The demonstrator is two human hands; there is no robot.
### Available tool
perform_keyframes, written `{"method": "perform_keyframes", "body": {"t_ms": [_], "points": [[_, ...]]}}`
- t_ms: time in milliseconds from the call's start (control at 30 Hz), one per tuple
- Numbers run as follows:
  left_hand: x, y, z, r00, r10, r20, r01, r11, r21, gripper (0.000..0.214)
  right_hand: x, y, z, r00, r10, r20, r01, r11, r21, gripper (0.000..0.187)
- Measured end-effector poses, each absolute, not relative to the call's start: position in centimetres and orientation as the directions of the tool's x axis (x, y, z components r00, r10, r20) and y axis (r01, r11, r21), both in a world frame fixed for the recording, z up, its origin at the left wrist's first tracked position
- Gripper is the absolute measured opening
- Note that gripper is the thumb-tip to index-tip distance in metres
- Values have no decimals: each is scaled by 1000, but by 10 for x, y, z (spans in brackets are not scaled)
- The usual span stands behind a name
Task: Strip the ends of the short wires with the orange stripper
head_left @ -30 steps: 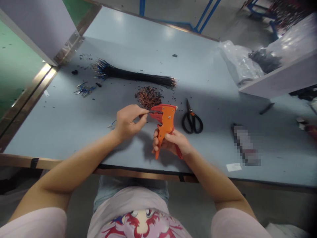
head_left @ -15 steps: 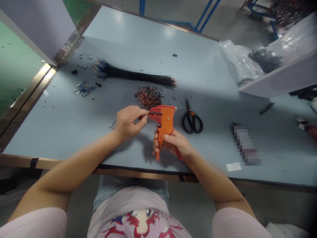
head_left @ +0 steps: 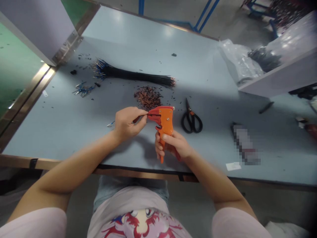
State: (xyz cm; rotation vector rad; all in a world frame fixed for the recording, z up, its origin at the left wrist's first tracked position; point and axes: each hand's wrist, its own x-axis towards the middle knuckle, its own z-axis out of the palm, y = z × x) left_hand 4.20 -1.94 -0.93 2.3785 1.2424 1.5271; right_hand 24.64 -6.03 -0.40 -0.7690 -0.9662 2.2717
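Note:
My right hand (head_left: 174,144) is wrapped round the handles of an orange and red wire stripper (head_left: 166,120), whose jaws point left. Between thumb and fingertips, my left hand (head_left: 130,123) pinches a thin black wire at the mouth of those jaws. The wire's other end, a metal-tipped blue piece (head_left: 110,124), pokes out left of the hand. Just beyond the jaws lies a pile of copper and black wire scraps (head_left: 148,98). Behind it stretches a bundle of black wires (head_left: 136,75), blue with metal tips at the left and bare copper at the right.
Black-handled scissors (head_left: 191,120) lie right of the stripper. A small heap of blue wire ends (head_left: 84,90) is at the left. Farther right are a blurred-out object (head_left: 245,143), a white paper slip (head_left: 233,166) and clear plastic bags (head_left: 241,61) by a grey panel.
The stripper's handles have come closer together as my right hand squeezes, and its front handle has swung right. My left hand keeps its pinch at the jaws.

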Motion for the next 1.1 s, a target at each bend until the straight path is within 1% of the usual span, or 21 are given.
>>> {"method": "perform_keyframes", "body": {"t_ms": [233,367,467,533,600,733,933,1100], "points": [[42,-26,-2,211,644,735,599,-679,423,9,246,-63,3,-696,660,-281,-222,-571,-791,35],[42,-26,-4,218,646,731,612,-675,414,11,245,-63,1,-687,679,-257,-281,-576,-768,37],[41,-22,-8,196,666,720,592,-666,454,10,245,-60,-5,-723,656,-216,-338,-608,-718,36],[41,-19,-12,156,692,705,572,-646,506,10,247,-57,-8,-749,634,-192,-363,-634,-683,41],[40,-15,-15,109,720,686,558,-615,557,11,249,-53,-9,-761,621,-189,-378,-660,-649,44],[39,-12,-17,56,747,662,549,-577,604,13,252,-49,-9,-762,616,-202,-401,-693,-599,40],[40,-16,-19,36,718,695,569,-587,577,12,250,-52,-9,-738,626,-252,-369,-686,-627,38],[40,-18,-18,74,687,723,562,-627,539,10,249,-52,-9,-718,643,-266,-365,-674,-643,38]]}}
